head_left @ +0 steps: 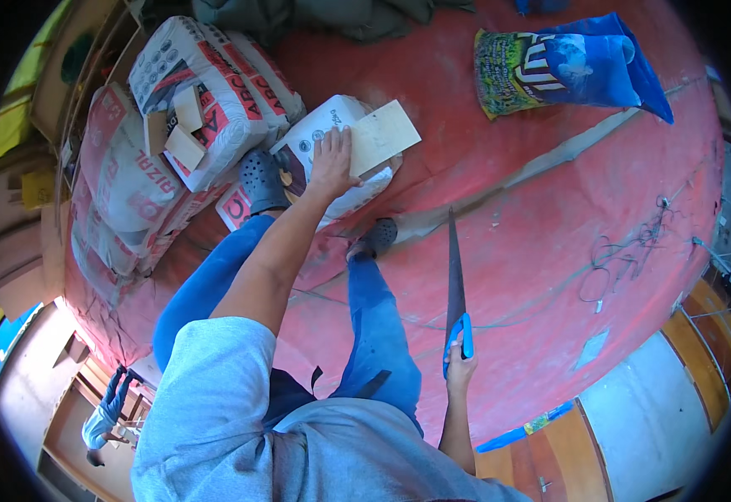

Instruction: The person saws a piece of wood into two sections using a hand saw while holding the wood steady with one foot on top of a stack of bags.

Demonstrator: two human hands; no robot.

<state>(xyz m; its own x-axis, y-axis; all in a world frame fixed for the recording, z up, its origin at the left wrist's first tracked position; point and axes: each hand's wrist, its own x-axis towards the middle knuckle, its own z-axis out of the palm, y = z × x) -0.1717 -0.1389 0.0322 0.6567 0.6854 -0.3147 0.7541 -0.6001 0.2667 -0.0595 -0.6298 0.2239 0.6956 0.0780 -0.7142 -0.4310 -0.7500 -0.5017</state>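
Note:
My left hand [333, 159] reaches forward and lies flat on a pale square wooden board [384, 135], fingers spread. The board rests on a white sack [315, 142] lying on the red floor. My left foot in a dark clog [261, 180] is up on the sacks beside it; my right foot [376, 236] stands on the floor. My right hand [460, 361] grips the blue handle of a handsaw [455, 280], its dark blade pointing away from me above the floor, clear of the board.
A stack of white and red sacks [181, 92] with small wood offcuts [183, 134] on top lies at the left. A blue and yellow bag [566, 67] lies at the far right. Tangled wire [625, 259] is on the floor at right. Wooden planks [700, 351] border the lower right.

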